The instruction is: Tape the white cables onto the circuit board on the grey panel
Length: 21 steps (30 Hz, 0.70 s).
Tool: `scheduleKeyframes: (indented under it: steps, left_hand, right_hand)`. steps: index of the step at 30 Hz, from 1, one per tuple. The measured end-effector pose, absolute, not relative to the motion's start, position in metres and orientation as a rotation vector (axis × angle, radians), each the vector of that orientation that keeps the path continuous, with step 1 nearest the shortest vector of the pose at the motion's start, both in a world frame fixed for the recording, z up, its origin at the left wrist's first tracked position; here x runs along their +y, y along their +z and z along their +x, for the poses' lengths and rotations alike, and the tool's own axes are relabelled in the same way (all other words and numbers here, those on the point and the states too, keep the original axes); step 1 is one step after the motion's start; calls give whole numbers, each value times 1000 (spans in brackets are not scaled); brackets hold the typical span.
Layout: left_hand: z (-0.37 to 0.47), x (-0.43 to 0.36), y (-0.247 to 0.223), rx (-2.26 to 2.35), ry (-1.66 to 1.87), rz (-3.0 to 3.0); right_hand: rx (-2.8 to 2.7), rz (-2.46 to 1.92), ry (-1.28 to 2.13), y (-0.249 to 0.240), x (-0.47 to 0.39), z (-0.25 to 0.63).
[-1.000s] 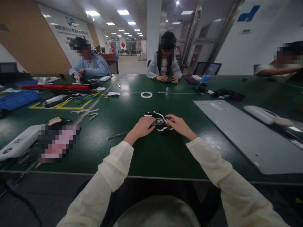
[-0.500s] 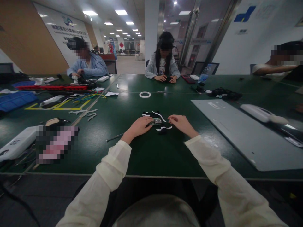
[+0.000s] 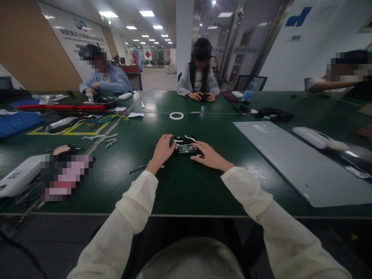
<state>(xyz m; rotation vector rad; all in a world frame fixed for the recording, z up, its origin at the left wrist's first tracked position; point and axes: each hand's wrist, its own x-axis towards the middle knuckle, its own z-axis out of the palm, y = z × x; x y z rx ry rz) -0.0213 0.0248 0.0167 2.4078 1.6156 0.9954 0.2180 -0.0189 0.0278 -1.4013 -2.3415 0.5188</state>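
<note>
In the middle of the green table (image 3: 186,190) lies a small black device with a green circuit board (image 3: 185,149) exposed on top. White strips (image 3: 190,138) stick out around its dark edges. My left hand (image 3: 163,150) is closed on the left end, fingertips at the board's side. From the right, my right hand (image 3: 207,155) grips the other end, its fingers over the board's right edge and a white strip at the lower corner. Both palms hide parts of the device. Just left of my left wrist is a thin dark rod (image 3: 137,169).
A large grey panel (image 3: 290,162) lies at the right. At the left are a pink blurred item (image 3: 71,176), a white box (image 3: 21,176), white pieces (image 3: 100,137) and a blue tray (image 3: 19,124). Ahead sits a white ring (image 3: 176,116). Other people sit around the table.
My right hand has moved left from beside the device onto its right end. My left hand has shifted left off the board to its left end, uncovering more of the board.
</note>
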Motion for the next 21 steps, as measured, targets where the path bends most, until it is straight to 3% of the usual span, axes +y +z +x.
scheduleKeyframes:
  steps: [6,9,14,21]
  left_hand:
    - [-22,24,12,1642,837,2415]
    - [-22,22,14,1672,834,2401]
    - [-20,19,17,1690,812,2384]
    - [-18,16,23,1689,692,2434]
  right_hand:
    - [-2367,-1374,535,31,-19,218]
    - [-2273,-1443,374,31,-8,233]
    - [-1924,-1987,-160,18,15,293]
    - [-1573,-2419,-242,-4,17,350]
